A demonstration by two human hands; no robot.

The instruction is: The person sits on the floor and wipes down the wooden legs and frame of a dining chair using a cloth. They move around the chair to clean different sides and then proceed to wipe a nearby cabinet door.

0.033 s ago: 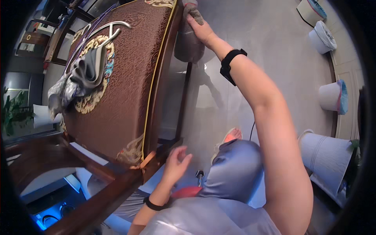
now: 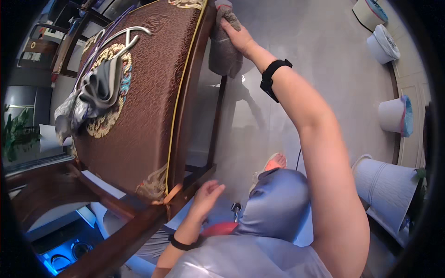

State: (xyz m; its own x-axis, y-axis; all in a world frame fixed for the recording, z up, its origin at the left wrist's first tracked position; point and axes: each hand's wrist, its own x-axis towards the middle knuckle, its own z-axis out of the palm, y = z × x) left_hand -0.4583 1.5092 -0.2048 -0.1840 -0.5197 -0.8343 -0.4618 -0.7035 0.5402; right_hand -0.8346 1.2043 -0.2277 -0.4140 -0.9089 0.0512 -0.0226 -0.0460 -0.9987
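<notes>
Grey cloth (image 2: 223,48) is bunched under the fingers (image 2: 228,28) of the right hand (image 2: 241,39), which close over it and press it against the far corner of the dark wooden chair frame (image 2: 189,97). The cloth hangs down the outer face of the frame's side rail, its long axis running down along the wood, so it lies directly beneath and toward the palm of that hand rather than away from it. The right arm is stretched well forward, a black band (image 2: 274,78) at the wrist.

The left hand (image 2: 206,194) is near the body, fingers loosely spread and holding nothing, just beside the near corner of the same frame; it is well apart from the cloth, so the right hand is far the nearer.

Inside the frame sits a brown patterned seat cushion (image 2: 143,102) with yellow piping, and a grey garment on a hanger (image 2: 95,92) lies on it. Several white bins (image 2: 391,116) stand on the grey floor (image 2: 324,55) to the right.
</notes>
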